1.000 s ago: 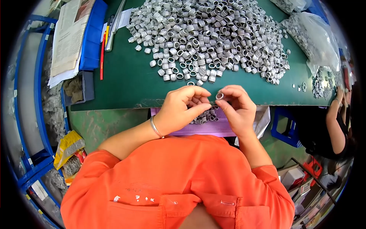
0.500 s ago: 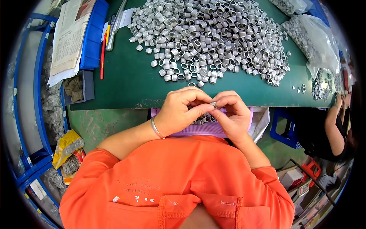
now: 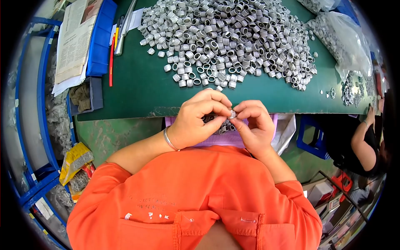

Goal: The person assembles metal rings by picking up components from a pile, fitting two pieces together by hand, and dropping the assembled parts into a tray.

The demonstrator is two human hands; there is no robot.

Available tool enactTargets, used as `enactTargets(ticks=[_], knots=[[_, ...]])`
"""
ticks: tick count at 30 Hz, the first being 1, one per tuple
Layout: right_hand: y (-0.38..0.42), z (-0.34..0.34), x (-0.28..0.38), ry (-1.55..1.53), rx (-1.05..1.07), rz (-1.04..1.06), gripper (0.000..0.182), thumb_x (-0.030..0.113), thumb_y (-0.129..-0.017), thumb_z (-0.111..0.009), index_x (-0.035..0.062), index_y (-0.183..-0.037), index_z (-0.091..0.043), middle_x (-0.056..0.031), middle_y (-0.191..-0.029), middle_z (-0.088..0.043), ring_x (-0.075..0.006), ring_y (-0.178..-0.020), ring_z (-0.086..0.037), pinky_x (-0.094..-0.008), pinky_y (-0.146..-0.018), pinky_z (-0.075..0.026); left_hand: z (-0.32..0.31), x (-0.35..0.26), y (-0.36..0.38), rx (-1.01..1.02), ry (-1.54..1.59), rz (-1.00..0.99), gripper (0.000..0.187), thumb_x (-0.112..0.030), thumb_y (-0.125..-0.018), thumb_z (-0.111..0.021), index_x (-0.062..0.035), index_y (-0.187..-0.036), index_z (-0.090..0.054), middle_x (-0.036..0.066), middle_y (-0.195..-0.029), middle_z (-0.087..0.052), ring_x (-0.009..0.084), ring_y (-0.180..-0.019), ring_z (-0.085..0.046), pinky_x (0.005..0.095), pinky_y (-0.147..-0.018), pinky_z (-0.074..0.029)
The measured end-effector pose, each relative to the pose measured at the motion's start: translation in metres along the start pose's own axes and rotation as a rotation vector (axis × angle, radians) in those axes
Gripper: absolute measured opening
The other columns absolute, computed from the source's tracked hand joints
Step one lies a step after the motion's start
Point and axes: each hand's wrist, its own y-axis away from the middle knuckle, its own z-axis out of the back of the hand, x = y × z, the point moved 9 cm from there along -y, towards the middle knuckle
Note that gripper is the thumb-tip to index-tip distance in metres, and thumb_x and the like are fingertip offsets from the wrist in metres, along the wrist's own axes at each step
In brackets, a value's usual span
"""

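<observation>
Between the fingertips of both hands is a small silver-grey metal ring (image 3: 232,114). My left hand (image 3: 199,113), with a bangle on its wrist, pinches the ring from the left. From the other side, my right hand (image 3: 254,123) grips it between thumb and fingers. Below them sits a pink-purple plastic basket (image 3: 273,121) with more such rings inside, partly covered by my hands. A large heap of grey metal rings (image 3: 233,37) spreads over the green table (image 3: 129,93) beyond my hands.
A blue bin (image 3: 101,41) with newspaper, pens (image 3: 111,62) and a grey box (image 3: 96,96) are at the left. Clear plastic bags (image 3: 343,46) of parts lie at the right. Another person's arm (image 3: 362,141) rests near a smaller pile (image 3: 352,91). A blue stool (image 3: 310,137) stands below.
The ring has turned and shows more of its side between my fingertips. My left fingers have lifted and spread slightly. The other person's hand has shifted a little.
</observation>
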Motion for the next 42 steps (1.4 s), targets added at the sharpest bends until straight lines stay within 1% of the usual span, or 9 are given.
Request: enactTargets(ticks=[4,6,8,14,22,24,26,31,42], knots=[[-0.006,-0.012,0.015,0.123,0.228,0.131,0.018,-0.011,-0.069,-0.064,0.0020,-0.081,-0.061,-0.0114,-0.091,-0.062,-0.0246,-0.081,-0.061,-0.0318,-0.070,-0.050,0.000,-0.002,0.005,0.026,-0.041,-0.042,0.016,0.012,-0.077,-0.058,0.0004,-0.088,-0.062,0.007,-0.092,-0.060,0.0140,-0.086,-0.060,0.0239,-0.073,-0.050],[-0.014,-0.015,0.016,0.293,0.276,0.220,0.021,-0.012,-0.068,-0.060,0.0020,-0.083,-0.062,-0.0120,-0.089,-0.062,-0.0276,-0.079,-0.060,-0.0338,-0.069,-0.050,0.008,0.024,0.011,-0.119,0.011,0.187,0.016,0.012,-0.079,-0.055,0.0010,-0.089,-0.061,0.008,-0.093,-0.059,0.0136,-0.084,-0.060,0.0238,-0.073,-0.051],[-0.028,-0.007,0.012,0.546,0.001,0.282,0.018,-0.006,-0.070,-0.065,0.0023,-0.086,-0.062,-0.0105,-0.087,-0.060,-0.0291,-0.078,-0.058,-0.0361,-0.068,-0.048,0.008,0.028,0.011,-0.138,0.019,0.208,0.017,0.012,-0.080,-0.055,0.0015,-0.090,-0.061,0.007,-0.094,-0.058,0.0131,-0.083,-0.060,0.0237,-0.072,-0.051],[-0.037,-0.008,-0.004,0.717,0.011,0.259,0.019,0.000,-0.069,-0.071,0.0032,-0.085,-0.061,-0.0093,-0.086,-0.060,-0.0289,-0.078,-0.057,-0.0357,-0.070,-0.046,0.005,0.037,0.014,-0.165,0.152,0.310,0.012,0.008,-0.085,-0.055,0.0027,-0.095,-0.060,0.007,-0.095,-0.059,0.0119,-0.081,-0.061,0.0225,-0.071,-0.052],[-0.014,-0.008,0.000,0.115,-0.004,0.184,0.031,-0.009,-0.069,-0.073,0.0024,-0.092,-0.056,-0.0113,-0.088,-0.062,-0.0187,-0.075,-0.062,-0.0256,-0.062,-0.052,-0.012,0.052,0.015,-0.066,0.503,0.547,0.018,-0.008,-0.092,-0.058,0.0038,-0.105,-0.060,0.006,-0.090,-0.064,0.0099,-0.071,-0.062,0.0222,-0.064,-0.051],[-0.014,-0.009,0.002,0.122,-0.022,0.157,0.032,-0.009,-0.070,-0.072,0.0009,-0.096,-0.057,-0.0111,-0.089,-0.062,-0.0178,-0.076,-0.062,-0.0254,-0.065,-0.052,-0.013,0.055,0.015,-0.087,0.556,0.532,0.015,-0.003,-0.090,-0.060,0.0040,-0.102,-0.061,0.007,-0.095,-0.063,0.0111,-0.078,-0.062,0.0231,-0.069,-0.052],[-0.017,-0.008,0.002,0.073,0.013,0.063,0.030,-0.008,-0.071,-0.071,-0.0001,-0.097,-0.059,-0.0108,-0.090,-0.061,-0.0171,-0.077,-0.062,-0.0253,-0.066,-0.052,0.003,0.041,0.009,-0.192,0.376,0.245,0.020,0.004,-0.086,-0.062,0.0036,-0.106,-0.058,0.010,-0.101,-0.061,0.0132,-0.087,-0.061,0.0251,-0.075,-0.053],[-0.013,-0.013,-0.019,-0.101,0.101,-0.133,0.019,-0.002,-0.078,-0.071,-0.0029,-0.095,-0.062,-0.0101,-0.090,-0.062,-0.0138,-0.076,-0.061,-0.0243,-0.067,-0.051,0.002,0.038,0.013,-0.216,0.500,0.252,0.034,0.010,-0.083,-0.062,0.0021,-0.113,-0.050,0.012,-0.104,-0.059,0.0163,-0.094,-0.061,0.0279,-0.082,-0.052],[-0.013,-0.007,-0.007,-0.144,0.042,0.000,0.018,-0.008,-0.074,-0.070,-0.0006,-0.089,-0.063,-0.0108,-0.089,-0.064,-0.0148,-0.076,-0.062,-0.0250,-0.064,-0.050,0.008,0.021,0.013,-0.177,0.313,0.113,0.021,0.010,-0.081,-0.064,0.0055,-0.101,-0.058,0.014,-0.102,-0.059,0.0178,-0.091,-0.063,0.0275,-0.077,-0.055]])
